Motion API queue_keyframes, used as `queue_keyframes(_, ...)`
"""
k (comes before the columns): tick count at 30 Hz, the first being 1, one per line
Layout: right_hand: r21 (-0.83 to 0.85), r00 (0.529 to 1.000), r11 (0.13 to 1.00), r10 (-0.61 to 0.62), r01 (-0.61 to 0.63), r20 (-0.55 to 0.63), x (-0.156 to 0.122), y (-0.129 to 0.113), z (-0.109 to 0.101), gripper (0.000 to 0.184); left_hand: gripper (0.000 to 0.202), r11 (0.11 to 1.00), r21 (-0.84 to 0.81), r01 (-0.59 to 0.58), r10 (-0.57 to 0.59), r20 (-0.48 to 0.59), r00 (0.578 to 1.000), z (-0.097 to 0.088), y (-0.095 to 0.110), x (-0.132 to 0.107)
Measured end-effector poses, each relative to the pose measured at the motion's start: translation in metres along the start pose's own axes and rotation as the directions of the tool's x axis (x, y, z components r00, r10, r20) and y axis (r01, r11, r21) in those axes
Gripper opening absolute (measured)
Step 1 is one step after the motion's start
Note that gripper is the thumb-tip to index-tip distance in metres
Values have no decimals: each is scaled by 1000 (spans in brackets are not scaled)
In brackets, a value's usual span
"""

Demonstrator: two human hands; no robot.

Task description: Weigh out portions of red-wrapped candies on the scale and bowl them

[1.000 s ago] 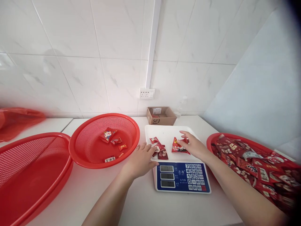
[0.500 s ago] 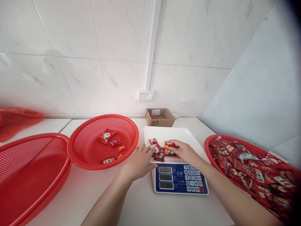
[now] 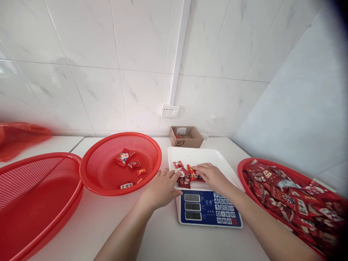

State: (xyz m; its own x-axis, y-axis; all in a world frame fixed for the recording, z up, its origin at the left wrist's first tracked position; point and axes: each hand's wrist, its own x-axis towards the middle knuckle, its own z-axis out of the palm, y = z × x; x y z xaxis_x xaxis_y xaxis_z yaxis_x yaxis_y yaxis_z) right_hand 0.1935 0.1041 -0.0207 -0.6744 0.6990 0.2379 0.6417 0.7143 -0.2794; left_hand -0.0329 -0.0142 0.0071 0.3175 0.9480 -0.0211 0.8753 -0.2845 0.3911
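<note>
A digital scale [image 3: 210,210] with a blue keypad carries a white weighing tray [image 3: 206,156]. A few red candy packets [image 3: 185,177] lie bunched at the tray's front left, and one small packet [image 3: 178,164] sits just behind them. My left hand [image 3: 162,187] rests at the tray's left edge, fingers stretched out and touching the packets. My right hand [image 3: 210,175] lies flat over the packets from the right, fingers extended and pressing them toward the left hand.
A red mesh basket [image 3: 92,170] left of the scale holds several candies. A larger red basin [image 3: 35,203] sits at far left. Another red basket [image 3: 244,170] at right is full of red packets. A small cardboard box [image 3: 186,136] stands by the wall.
My right hand has slid left across the tray, pushing its red packet up against the packets by my left hand. My left hand has stayed put.
</note>
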Motion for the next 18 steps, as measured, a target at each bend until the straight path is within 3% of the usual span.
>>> queue_keyframes(4,-50,1000,998,25,-24,17,4,-6,-3,40,61,1000,4,2,-2,-3,1000,-1,2,0)
queue_keyframes(8,7,999,1000,-26,26,-26,23,-25,-2,41,61,1000,12,17,-17,-31,999,2,2,1)
queue_keyframes(14,133,989,991,-44,25,138,46,-46,12,50,66,998,-18,57,-58,-46,997,1,2,2)
queue_keyframes(18,251,979,968,-46,-6,198,42,-50,4,53,69,999,-15,46,-47,-46,998,0,3,2)
